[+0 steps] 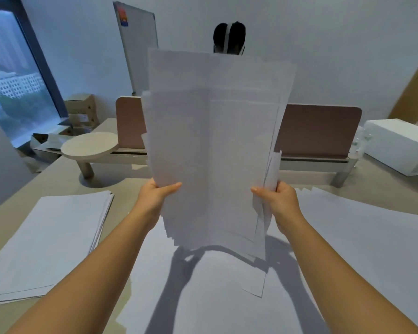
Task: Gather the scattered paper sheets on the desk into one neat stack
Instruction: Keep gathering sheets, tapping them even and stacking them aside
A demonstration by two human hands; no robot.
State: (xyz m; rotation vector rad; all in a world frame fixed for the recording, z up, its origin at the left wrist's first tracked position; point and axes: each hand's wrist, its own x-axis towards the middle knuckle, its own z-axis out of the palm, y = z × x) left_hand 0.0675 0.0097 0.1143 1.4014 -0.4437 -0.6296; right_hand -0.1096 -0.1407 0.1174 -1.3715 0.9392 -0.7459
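Observation:
A thick, uneven bundle of white paper sheets (212, 145) is held upright above the desk, its edges staggered. My left hand (155, 195) grips the bundle's lower left edge, thumb in front. My right hand (279, 196) grips the lower right edge, thumb in front too. A squared stack of sheets (46, 239) lies on the desk at the left. More loose sheets (362, 239) are spread over the desk to the right, and others (215, 297) lie under the raised bundle, between my forearms.
A round wooden shelf on a leg (89, 145) stands behind the left stack. A brown divider panel (319, 128) runs along the desk's back. A white box (396, 143) sits at the far right, cardboard boxes (82, 109) at the far left. Someone's head shows behind the bundle.

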